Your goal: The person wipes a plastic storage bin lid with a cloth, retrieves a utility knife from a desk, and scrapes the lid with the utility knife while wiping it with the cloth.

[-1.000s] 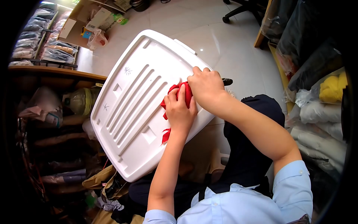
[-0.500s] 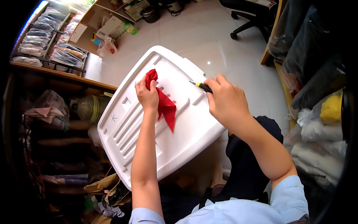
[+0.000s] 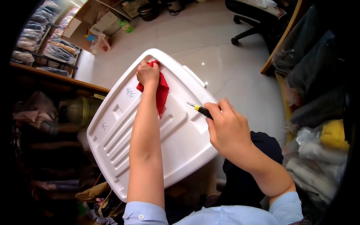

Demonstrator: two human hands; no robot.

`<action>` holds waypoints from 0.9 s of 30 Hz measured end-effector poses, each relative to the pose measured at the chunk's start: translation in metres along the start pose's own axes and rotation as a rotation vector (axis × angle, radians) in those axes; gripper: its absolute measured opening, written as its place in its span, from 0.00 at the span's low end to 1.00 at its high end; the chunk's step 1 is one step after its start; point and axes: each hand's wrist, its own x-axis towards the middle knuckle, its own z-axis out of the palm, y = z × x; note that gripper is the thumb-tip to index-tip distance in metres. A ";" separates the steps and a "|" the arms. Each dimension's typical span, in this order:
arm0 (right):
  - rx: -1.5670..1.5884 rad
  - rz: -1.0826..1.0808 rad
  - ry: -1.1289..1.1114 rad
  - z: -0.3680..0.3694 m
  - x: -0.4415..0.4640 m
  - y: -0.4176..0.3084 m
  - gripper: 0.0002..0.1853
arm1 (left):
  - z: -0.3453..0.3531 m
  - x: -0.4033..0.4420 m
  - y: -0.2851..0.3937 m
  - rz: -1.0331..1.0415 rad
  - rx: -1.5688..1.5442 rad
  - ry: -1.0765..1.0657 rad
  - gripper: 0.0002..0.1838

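Observation:
A white plastic lid (image 3: 176,150) with long grooves and pen marks lies in front of me, tilted in view. Near its far corner my left hand (image 3: 148,74) is closed on a red cloth (image 3: 162,93), which hangs down over the lid below and beside the fingers. My right hand (image 3: 229,129) grips a black and yellow knife (image 3: 203,111) above the lid's right side. The knife's thin metal tip points left, apart from the cloth.
Bagged garments fill a rack (image 3: 56,48) at the upper left. A wheeled black chair (image 3: 255,26) stands at the top right. Wrapped bundles (image 3: 318,153) lie on the right. A dark shelf (image 3: 56,150) with a clear jar (image 3: 80,110) is at the left.
My left hand has carried the red cloth away from my right hand to the lid's far corner. The knife, earlier mostly hidden by my right hand at the cloth, now shows apart from it.

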 end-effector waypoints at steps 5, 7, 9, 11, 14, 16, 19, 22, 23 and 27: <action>0.014 0.051 0.017 0.009 0.004 0.010 0.12 | 0.005 0.002 -0.016 -0.305 -0.312 0.176 0.17; 0.057 0.110 0.020 0.007 0.006 0.014 0.12 | 0.015 -0.009 -0.030 0.035 -0.265 0.205 0.16; 0.078 0.119 0.013 0.005 0.009 0.012 0.12 | 0.007 -0.027 -0.034 0.403 -0.261 0.076 0.17; 0.098 0.112 0.030 0.001 0.013 0.008 0.12 | -0.011 -0.045 -0.028 0.560 -0.439 0.003 0.18; 0.108 0.063 0.071 0.002 0.016 -0.001 0.12 | -0.011 -0.066 -0.030 0.622 -0.465 0.020 0.19; 0.139 0.092 0.040 0.005 0.016 -0.007 0.12 | -0.022 -0.085 -0.024 0.675 -0.424 -0.012 0.20; 0.169 0.081 0.058 0.008 0.018 -0.012 0.12 | -0.038 -0.130 -0.019 0.718 -0.487 -0.079 0.22; 0.186 0.067 0.094 0.014 0.019 -0.014 0.12 | -0.063 -0.179 -0.019 0.791 -0.569 -0.201 0.24; 0.194 0.070 0.114 0.017 0.019 -0.014 0.12 | -0.068 -0.195 -0.023 0.854 -0.510 -0.230 0.25; 0.203 0.047 0.106 0.024 0.020 -0.011 0.14 | -0.083 -0.213 -0.032 0.912 -0.304 -0.207 0.28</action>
